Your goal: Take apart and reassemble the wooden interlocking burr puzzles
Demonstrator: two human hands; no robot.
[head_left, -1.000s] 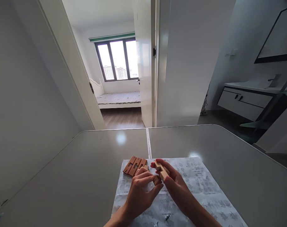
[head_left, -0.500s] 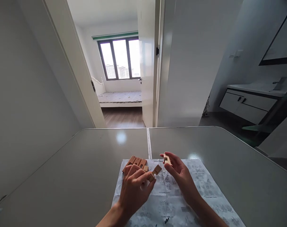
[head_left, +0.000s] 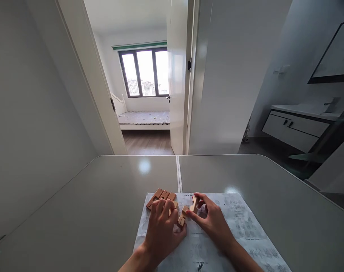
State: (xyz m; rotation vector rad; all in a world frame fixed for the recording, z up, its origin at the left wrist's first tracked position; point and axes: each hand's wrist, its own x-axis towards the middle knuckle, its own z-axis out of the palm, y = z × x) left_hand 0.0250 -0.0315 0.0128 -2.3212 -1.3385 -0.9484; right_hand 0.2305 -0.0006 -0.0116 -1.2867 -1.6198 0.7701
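Observation:
My left hand (head_left: 164,226) is closed on a small notched wooden block (head_left: 184,214), low over the printed paper sheet (head_left: 231,226). The block pokes out past my fingertips, tilted up to the right. Between thumb and fingers, my right hand (head_left: 213,217) pinches a second notched wooden block (head_left: 194,205), close beside the first; I cannot tell whether the two touch. Behind my left fingers lie several darker wooden pieces (head_left: 159,194) with holes and slots, side by side. A pale wooden piece (head_left: 175,204) by them is partly hidden by my left hand.
The sheet lies on a glossy grey table (head_left: 109,204) with a white seam (head_left: 178,173) down its middle. Beyond the far edge are an open door (head_left: 177,83), a bed (head_left: 145,118) under a window, and a sink cabinet (head_left: 296,126) at right.
My right hand has come down and left, bringing its block beside the left one. My left hand's block is tipped more upright and sits slightly lower.

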